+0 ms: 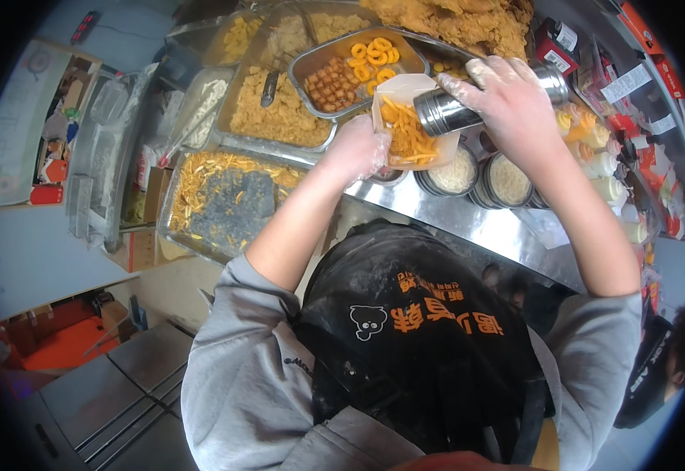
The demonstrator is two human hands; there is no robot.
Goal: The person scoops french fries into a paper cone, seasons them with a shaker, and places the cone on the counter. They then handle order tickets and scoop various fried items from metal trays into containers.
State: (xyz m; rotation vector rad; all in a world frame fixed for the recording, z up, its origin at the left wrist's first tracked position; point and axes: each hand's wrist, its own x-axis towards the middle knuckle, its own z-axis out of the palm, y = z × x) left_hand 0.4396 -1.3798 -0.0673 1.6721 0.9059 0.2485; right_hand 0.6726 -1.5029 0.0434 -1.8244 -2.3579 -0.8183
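My left hand [361, 147], dusted with flour, grips the side of a paper takeaway box [445, 154]. French fries [407, 132] and other fried pieces fill the box. My right hand [504, 97], its fingers also floury, is wrapped around a cylindrical stainless steel shaker [445, 112]. The shaker lies tilted nearly on its side, with its left end over the fries. Whether anything is falling from it cannot be made out. Just behind the box sits a steel tray [351, 112] with onion rings [375, 53] and browned cubes [332, 88].
Round tubs of pale shreds [451, 172] stand on the steel counter [389, 197]. A large tray of crumb coating [280, 126] and a crumb-strewn tray [230, 194] lie to the left. Fried chicken [460, 23] is heaped behind. Squeeze bottles [604, 163] line the right; another person [652, 371] is beyond.
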